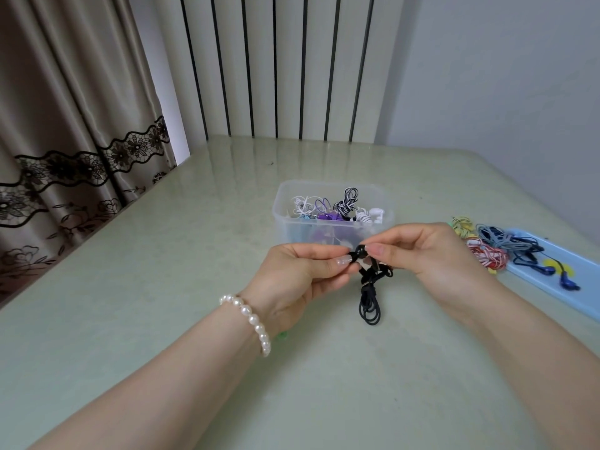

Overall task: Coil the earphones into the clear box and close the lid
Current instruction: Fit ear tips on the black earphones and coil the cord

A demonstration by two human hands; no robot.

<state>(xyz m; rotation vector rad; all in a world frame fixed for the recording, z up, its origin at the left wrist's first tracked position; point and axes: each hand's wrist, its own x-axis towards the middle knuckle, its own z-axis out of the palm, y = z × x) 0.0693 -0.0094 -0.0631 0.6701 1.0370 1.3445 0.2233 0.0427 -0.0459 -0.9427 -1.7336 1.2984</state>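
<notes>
Black earphones (369, 302), wound into a bundle, hang above the table between both hands. My left hand (302, 271) pinches the top of the bundle with thumb and fingers. My right hand (428, 251) pinches the same top end, by an earbud, from the right. Just behind them stands the clear box (331, 203), open, holding several coiled earphones in white, purple and black-and-white. A blue lid (571, 287) lies flat at the right, with blue earphones (552, 271) on it.
A pile of loose earphones (483, 251) in yellow, red and grey lies between the box and the lid. The pale green table (162, 271) meets a curtain at the left and a wall behind.
</notes>
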